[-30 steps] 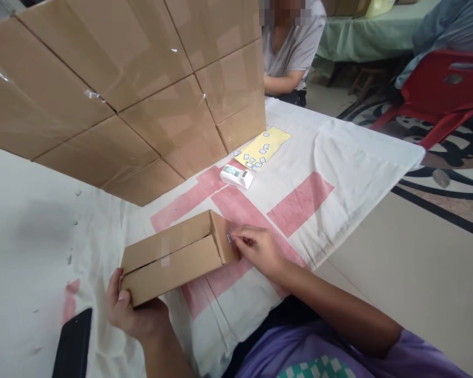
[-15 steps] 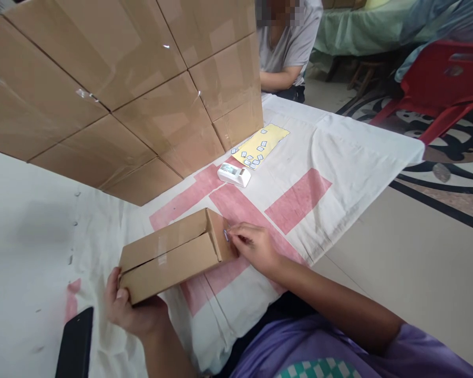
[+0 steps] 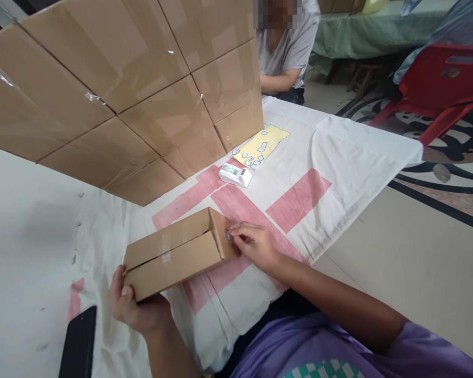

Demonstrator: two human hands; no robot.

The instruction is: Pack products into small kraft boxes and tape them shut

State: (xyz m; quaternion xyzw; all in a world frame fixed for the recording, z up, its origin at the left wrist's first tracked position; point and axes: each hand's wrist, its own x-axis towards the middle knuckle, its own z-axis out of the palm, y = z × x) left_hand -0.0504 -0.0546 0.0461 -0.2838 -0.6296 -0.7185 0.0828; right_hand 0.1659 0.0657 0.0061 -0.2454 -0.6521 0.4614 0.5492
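Bluish sliver (image 3: 228,235) at right hand (image 3: 257,247): too small to identify. Smartphone (image 3: 78,341) beside left hand (image 3: 136,311): lower end cut off.

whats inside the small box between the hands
The inside of the small box can't be seen: its flaps cover it. On top, a strip of tape crosses from one flap to the other.

stacked brown cardboard cartons (image 3: 150,100) walling off the far left, oblong brown cardboard box (image 3: 177,262) blocking the near middle, open passage over pink-patched white cloth (image 3: 350,157) right of small white plastic device (image 3: 242,178)
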